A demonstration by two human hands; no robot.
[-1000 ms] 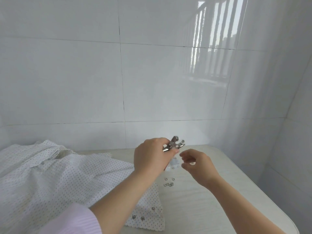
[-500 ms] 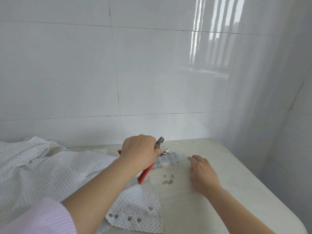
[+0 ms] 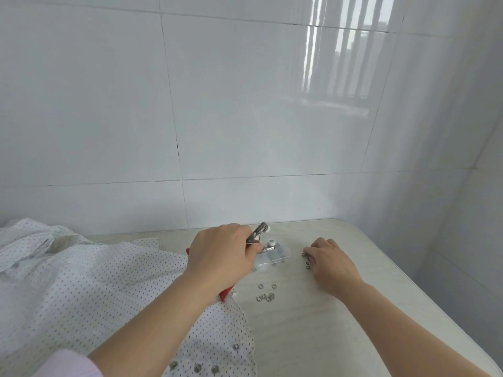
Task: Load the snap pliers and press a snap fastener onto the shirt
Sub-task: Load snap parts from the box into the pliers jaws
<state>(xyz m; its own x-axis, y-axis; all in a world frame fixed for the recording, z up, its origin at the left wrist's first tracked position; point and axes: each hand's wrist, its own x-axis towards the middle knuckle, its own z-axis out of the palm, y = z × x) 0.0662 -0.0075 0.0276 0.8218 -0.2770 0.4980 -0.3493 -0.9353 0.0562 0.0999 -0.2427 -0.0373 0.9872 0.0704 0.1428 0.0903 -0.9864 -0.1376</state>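
My left hand (image 3: pixel 223 254) grips the snap pliers (image 3: pixel 260 239), whose steel jaws stick out past my fingers and gape apart, with a white die on the lower jaw. The red handles show below my palm. My right hand (image 3: pixel 330 261) lies palm down on the table, its fingertips touching a small cluster of dark snap parts (image 3: pixel 307 261). Whether it pinches one I cannot tell. A white dotted shirt (image 3: pixel 95 289) is spread at the left, with a row of pressed metal snaps (image 3: pixel 198 368) along its near edge. Loose silver snap rings (image 3: pixel 265 293) lie between my hands.
A clear plastic parts box (image 3: pixel 275 257) rests under the plier jaws. The pale table (image 3: pixel 313 336) has a rounded far right corner and a right edge running down the frame. White tiled walls close off the back and right.
Both hands have come down from mid-air. The left one lowered the pliers over the parts box, and the right one moved out to the right onto the dark snap parts.
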